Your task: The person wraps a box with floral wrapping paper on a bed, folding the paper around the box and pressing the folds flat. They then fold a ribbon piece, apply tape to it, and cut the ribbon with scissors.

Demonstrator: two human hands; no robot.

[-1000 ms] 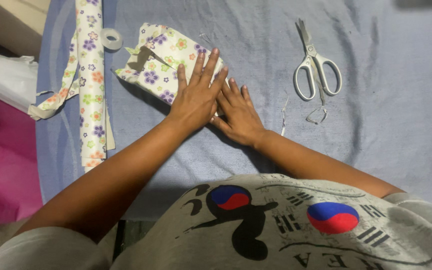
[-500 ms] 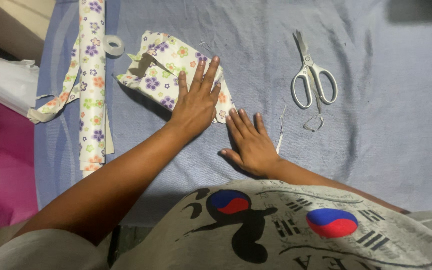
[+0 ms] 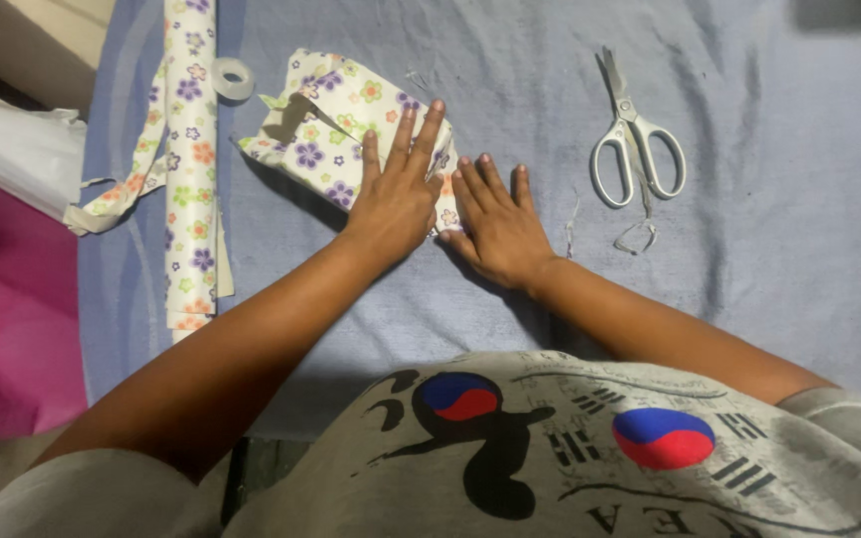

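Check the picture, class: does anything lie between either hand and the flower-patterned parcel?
Nothing visible does. The left hand lies flat on the flower-patterned parcel, and the right hand rests at its near edge. The scissors lie off to the right.

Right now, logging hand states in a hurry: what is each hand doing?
Left hand: open, flat, pressing on the floral-wrapped parcel.
Right hand: open, flat on the blue sheet at the parcel's edge, holding nothing.
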